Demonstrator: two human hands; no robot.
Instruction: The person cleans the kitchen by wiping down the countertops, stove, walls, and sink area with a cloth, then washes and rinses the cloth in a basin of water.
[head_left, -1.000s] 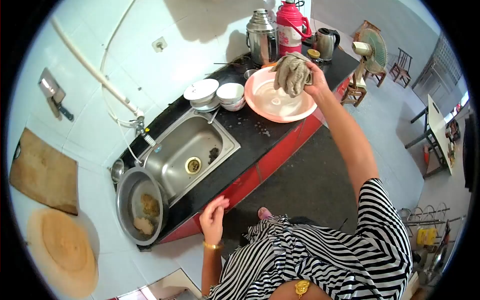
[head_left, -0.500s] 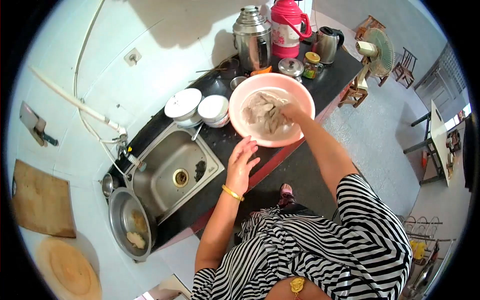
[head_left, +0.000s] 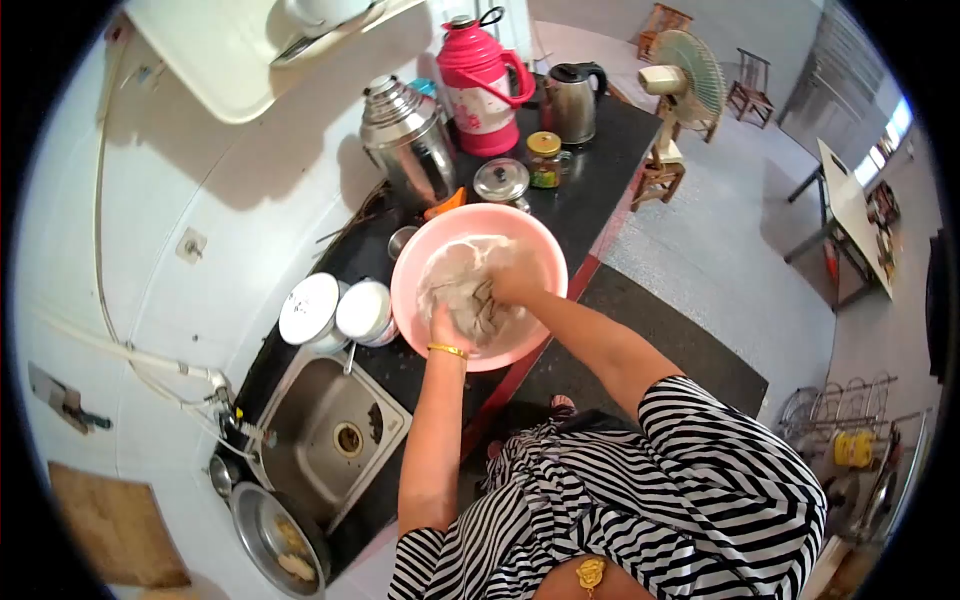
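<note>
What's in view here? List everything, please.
cloth: 1, greyish, in basin
basin: 1, pink, on counter
counter: 1, black, along wall
bowl stacks: 2, mostly white, by sink
sink: 1, grey, in counter
metal pan: 1, grey, beside sink
vacuum flasks: 2, pink and silver, behind basin
kettle: 1, silver, near pink flask
lidded pot: 1, silver, behind basin
jar: 1, yellow-lidded, near kettle
cleaver: 1, grey-bladed, on wall
chopping board: 1, brown, below cleaver
shelf: 1, cream, upper left
fan: 1, pale green, beyond counter
wooden seats: at least 3, brown, around fan
side table: 1, pale-topped, at right
bracelet: 1, gold, left wrist
striped garment: 1, black and white, worn
left hand: 1, bare, on cloth
right hand: 1, bare, blurred, at cloth
</note>
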